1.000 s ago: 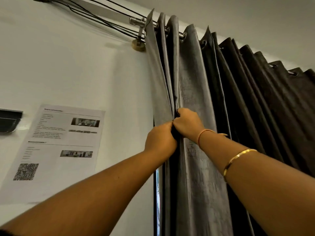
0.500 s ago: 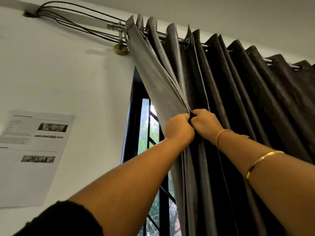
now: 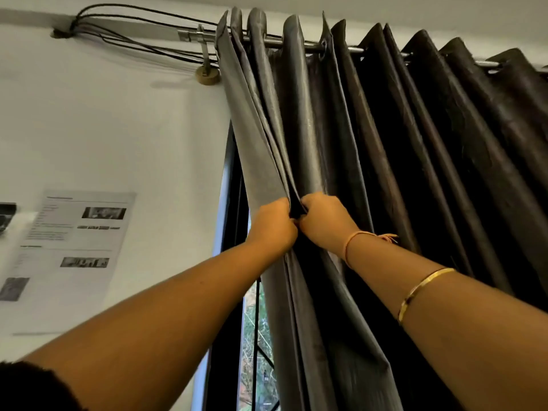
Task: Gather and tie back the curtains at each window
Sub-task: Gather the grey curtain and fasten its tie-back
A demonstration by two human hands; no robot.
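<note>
The curtain (image 3: 311, 143) was cloth with a soft sheen. The folds pinched in my left hand (image 3: 274, 225) and right hand (image 3: 324, 223) caught the light silver-grey, while those toward the right of the frame looked dark and faintly crinkled. Across the top ran a smooth, shiny metal rod (image 3: 311, 48), its bracket on a dull, wood-coloured disc (image 3: 207, 77). Matt black cables (image 3: 133, 44) crossed the smooth, matt white wall (image 3: 118, 129) at upper left. A sheet of printed paper (image 3: 74, 256) lay flat at left. My right arm wore a polished gold-coloured metal bangle (image 3: 424, 292) and a thin peach thread band (image 3: 355, 241), frayed at one end.
</note>
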